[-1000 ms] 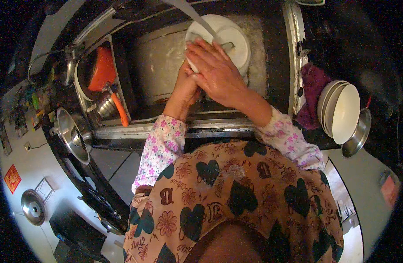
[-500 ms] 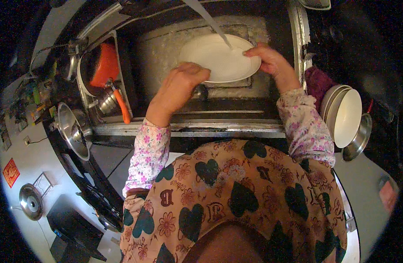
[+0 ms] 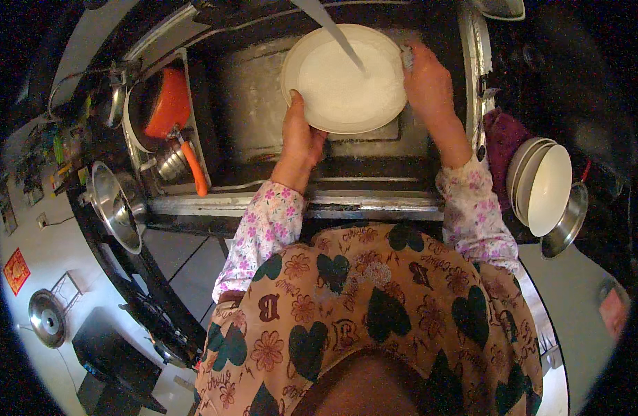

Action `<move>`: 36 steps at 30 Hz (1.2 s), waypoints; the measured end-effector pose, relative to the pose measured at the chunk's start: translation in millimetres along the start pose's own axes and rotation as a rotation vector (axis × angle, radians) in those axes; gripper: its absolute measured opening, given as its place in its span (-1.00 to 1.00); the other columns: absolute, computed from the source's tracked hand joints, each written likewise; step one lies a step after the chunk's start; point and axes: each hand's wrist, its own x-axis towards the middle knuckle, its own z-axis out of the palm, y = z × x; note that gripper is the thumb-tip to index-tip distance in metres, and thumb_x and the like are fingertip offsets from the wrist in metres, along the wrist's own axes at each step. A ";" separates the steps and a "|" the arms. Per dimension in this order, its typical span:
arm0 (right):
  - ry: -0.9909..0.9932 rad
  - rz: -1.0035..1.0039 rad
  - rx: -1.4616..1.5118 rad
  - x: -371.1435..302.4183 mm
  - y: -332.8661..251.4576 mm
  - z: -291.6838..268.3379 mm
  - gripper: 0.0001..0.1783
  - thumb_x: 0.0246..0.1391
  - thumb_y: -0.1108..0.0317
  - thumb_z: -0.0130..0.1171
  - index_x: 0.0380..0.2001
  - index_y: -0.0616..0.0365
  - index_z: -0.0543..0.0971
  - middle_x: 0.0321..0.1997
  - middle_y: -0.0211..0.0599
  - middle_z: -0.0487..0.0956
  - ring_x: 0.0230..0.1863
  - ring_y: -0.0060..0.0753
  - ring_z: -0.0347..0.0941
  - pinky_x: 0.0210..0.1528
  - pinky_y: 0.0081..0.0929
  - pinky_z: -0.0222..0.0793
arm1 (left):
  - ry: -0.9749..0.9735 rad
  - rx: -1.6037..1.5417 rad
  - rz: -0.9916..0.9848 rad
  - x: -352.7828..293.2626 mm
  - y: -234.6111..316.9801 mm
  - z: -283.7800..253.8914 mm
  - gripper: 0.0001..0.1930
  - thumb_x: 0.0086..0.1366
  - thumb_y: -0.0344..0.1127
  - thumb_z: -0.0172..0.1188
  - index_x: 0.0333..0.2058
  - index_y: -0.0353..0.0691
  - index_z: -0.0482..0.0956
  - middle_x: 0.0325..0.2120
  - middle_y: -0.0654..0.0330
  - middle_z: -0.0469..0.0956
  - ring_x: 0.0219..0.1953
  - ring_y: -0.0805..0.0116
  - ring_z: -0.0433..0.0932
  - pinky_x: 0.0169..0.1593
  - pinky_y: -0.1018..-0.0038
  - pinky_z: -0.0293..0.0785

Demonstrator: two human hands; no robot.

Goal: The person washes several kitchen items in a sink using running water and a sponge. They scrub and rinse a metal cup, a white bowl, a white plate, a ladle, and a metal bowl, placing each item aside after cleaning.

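A white plate (image 3: 347, 104) is tilted up over the sink, its broad face toward me. My left hand (image 3: 302, 135) grips its lower left rim, thumb on the face and fingers behind. At the right rim my right hand (image 3: 430, 83) is closed with curled fingers. A small greyish patch shows by its fingertips, too unclear to name. A stream of water (image 3: 333, 31) comes down from the top and strikes the plate, whose middle looks wet and shimmering. Beneath lies the dark sink (image 3: 249, 104), its bottom partly hidden by the plate.
On the left, an orange pan (image 3: 168, 104) with an orange handle stands near a steel pot (image 3: 172, 163). Nearer me is a metal basin (image 3: 114, 208). To the right, stacked white bowls (image 3: 549, 191) sit between a purple cloth (image 3: 503, 139) and a steel bowl (image 3: 568, 222).
The plate has moved up and tilted to show more of its face. My left hand has shifted right and now holds its lower left rim. My right hand has risen along the right rim.
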 end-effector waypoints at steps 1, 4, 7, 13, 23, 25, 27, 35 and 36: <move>0.073 -0.140 0.010 -2.4 -7.6 -1.8 -0.41 -0.21 0.36 0.23 -0.03 0.21 0.35 -0.12 -0.10 0.48 -0.10 -0.07 0.42 -0.08 -0.32 0.35 | -0.005 0.007 -0.005 1.4 2.1 -1.5 -0.45 0.32 0.06 -0.24 0.10 -0.25 0.13 0.06 0.08 0.27 0.05 0.19 0.33 0.05 0.26 0.34; 0.228 -0.488 -0.011 -17.0 -31.6 -7.5 -0.48 -0.20 0.34 0.19 -0.07 0.16 0.39 -0.10 -0.10 0.46 -0.05 -0.05 0.37 -0.05 -0.29 0.33 | -0.020 0.093 -0.032 12.8 3.5 -8.6 -0.43 0.31 0.09 -0.24 0.10 -0.26 0.14 0.04 0.08 0.29 0.04 0.20 0.34 0.03 0.27 0.36; 0.126 -0.588 -0.040 -27.0 -41.2 -4.0 -0.56 -0.21 0.42 0.11 -0.13 0.18 0.43 -0.14 -0.10 0.46 -0.10 -0.05 0.38 -0.07 -0.23 0.34 | -0.027 0.154 0.003 15.0 6.0 -5.4 -0.41 0.30 0.12 -0.24 0.09 -0.24 0.15 -0.01 0.07 0.34 -0.04 0.24 0.42 -0.10 0.33 0.44; -0.218 -0.543 0.289 -51.8 -65.2 36.0 -0.78 -0.20 0.54 0.06 -0.36 0.22 0.49 -0.24 -0.11 0.49 -0.19 -0.07 0.40 -0.13 -0.30 0.37 | 0.017 0.292 -0.122 28.4 2.8 -7.6 -0.38 0.28 0.17 -0.23 0.09 -0.25 0.17 -0.10 0.06 0.40 -0.19 0.26 0.49 -0.27 0.37 0.51; -0.382 -0.272 -0.189 -33.7 -21.7 45.8 -0.88 -0.08 0.41 0.01 -0.41 0.16 0.45 -0.42 -0.06 0.50 -0.35 0.01 0.47 -0.35 -0.14 0.41 | 0.034 0.625 0.211 25.2 12.8 11.4 -0.47 0.31 0.05 -0.21 0.05 -0.26 0.26 -0.20 0.06 0.46 -0.23 0.32 0.48 -0.34 0.44 0.46; -0.317 -0.317 0.333 -48.4 -48.2 43.4 -0.87 -0.12 0.44 0.04 -0.42 0.19 0.43 -0.43 -0.02 0.50 -0.35 0.04 0.46 -0.33 -0.14 0.38 | 0.000 0.713 0.191 27.7 9.3 12.5 -0.49 0.31 0.03 -0.22 0.03 -0.27 0.28 -0.22 0.07 0.47 -0.28 0.33 0.49 -0.37 0.46 0.45; -0.150 -0.258 0.424 -29.5 -59.1 45.7 -0.84 -0.14 0.46 0.05 -0.39 0.21 0.41 -0.43 0.01 0.49 -0.35 0.08 0.44 -0.31 -0.12 0.36 | -0.077 0.872 0.166 23.2 7.2 22.0 -0.50 0.32 0.01 -0.23 0.03 -0.28 0.27 -0.25 0.07 0.48 -0.34 0.33 0.50 -0.41 0.48 0.45; -0.079 -0.380 0.158 50.5 31.4 52.4 -0.59 -0.11 0.28 0.14 -0.16 0.24 0.43 -0.23 0.05 0.48 -0.23 0.04 0.44 -0.20 -0.20 0.36 | 0.062 0.558 0.056 -3.3 21.9 15.0 -0.60 0.29 -0.18 -0.07 0.04 -0.26 0.31 -0.17 0.11 0.46 -0.26 0.36 0.46 -0.18 0.48 0.38; -0.034 -0.430 0.189 50.5 35.0 56.2 -0.59 -0.09 0.25 0.14 -0.16 0.25 0.44 -0.22 0.05 0.48 -0.22 0.04 0.44 -0.19 -0.21 0.36 | 0.049 0.493 0.099 -4.0 24.7 13.2 -0.60 0.29 -0.21 -0.07 0.04 -0.28 0.30 -0.19 0.12 0.48 -0.22 0.37 0.45 -0.15 0.50 0.37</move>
